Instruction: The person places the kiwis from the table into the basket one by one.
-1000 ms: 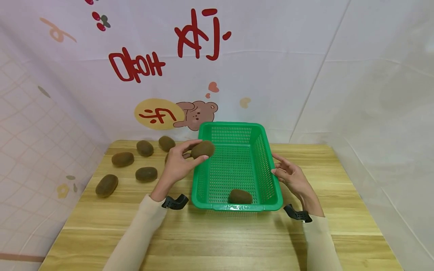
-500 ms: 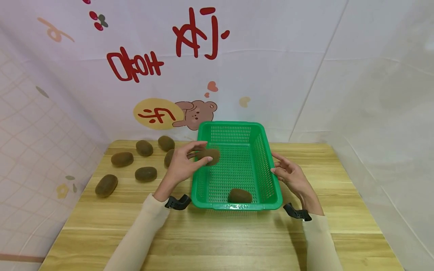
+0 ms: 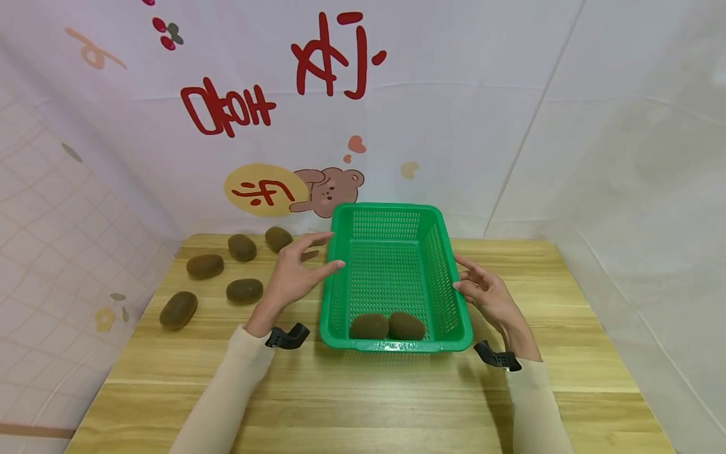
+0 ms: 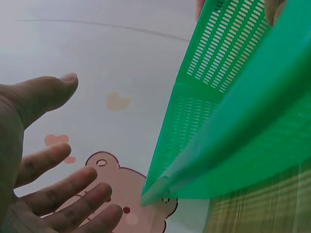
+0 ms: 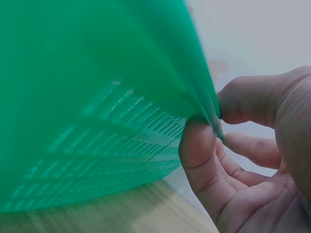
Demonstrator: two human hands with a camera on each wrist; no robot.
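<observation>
Five loose kiwis [image 3: 205, 267] are lying left of & beyond the L hand [image 3: 292, 271], which is blocking some tabletop [image 3: 374, 403]; can't tell what's behind. Fingers are standing apart, gripping nothing, by the basket's [image 3: 388, 277] L rim. Step's prob. loading; next move likely calls for L hand reaching left. B/w & nearer than the hands, 2 basketed kiwis [image 3: 368, 326] are sitting side by side, near rim hiding their undersides. R hand [image 3: 484, 293] is pinching the R rim, some fingertips hidden.
</observation>
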